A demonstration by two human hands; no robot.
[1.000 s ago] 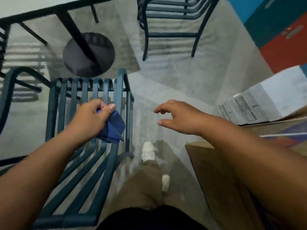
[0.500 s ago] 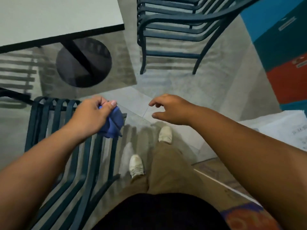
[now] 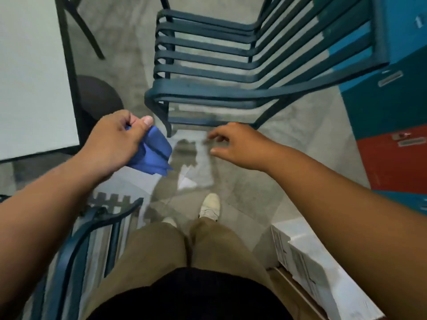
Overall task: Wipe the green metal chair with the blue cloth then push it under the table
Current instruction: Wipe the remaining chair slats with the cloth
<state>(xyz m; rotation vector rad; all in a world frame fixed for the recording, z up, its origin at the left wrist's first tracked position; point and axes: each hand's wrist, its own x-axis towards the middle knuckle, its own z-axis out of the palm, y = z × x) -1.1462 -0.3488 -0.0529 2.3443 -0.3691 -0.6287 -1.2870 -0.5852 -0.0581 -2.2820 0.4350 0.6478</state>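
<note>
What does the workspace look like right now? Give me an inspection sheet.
Surface: pale tiled floor; white table with dark edge at upper left.
Job's things: blue cloth bunched, off the chairs; green chair ahead standing clear of the table; second chair at lower left, partly out of view.
Clutter: white printed box on the floor at lower right.
Grippers: left hand pinches the cloth; right hand loosely curled, empty, near the front chair's edge.
Cables: nothing seen.
Surroundings: blue and red cabinets along the right; the person's white shoe mid-step.
</note>
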